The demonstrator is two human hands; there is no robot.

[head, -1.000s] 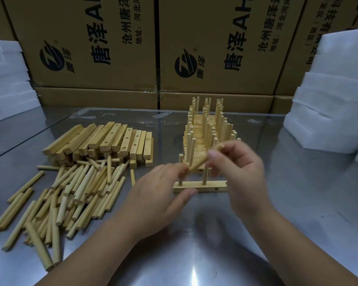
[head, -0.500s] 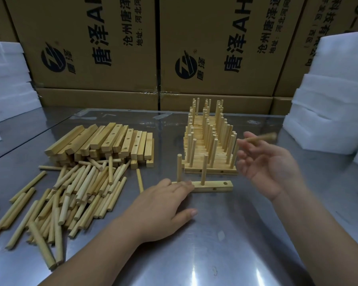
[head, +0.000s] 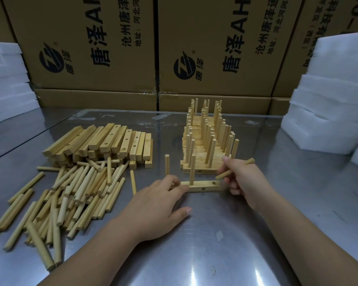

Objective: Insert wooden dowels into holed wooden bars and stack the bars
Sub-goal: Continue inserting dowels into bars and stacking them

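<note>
Apparently spread, the left hand [head: 153, 207] rests on the bar [head: 203, 185] holding two upright dowels [head: 192, 169]; right hand [head: 246, 182] pinches another dowel [head: 248, 162].

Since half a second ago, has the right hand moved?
Yes. The right hand, pinching a dowel, dropped leftward from beside the finished stack toward the bar.

loose dowels [head: 70, 195] left of bar [head: 203, 185]
</note>
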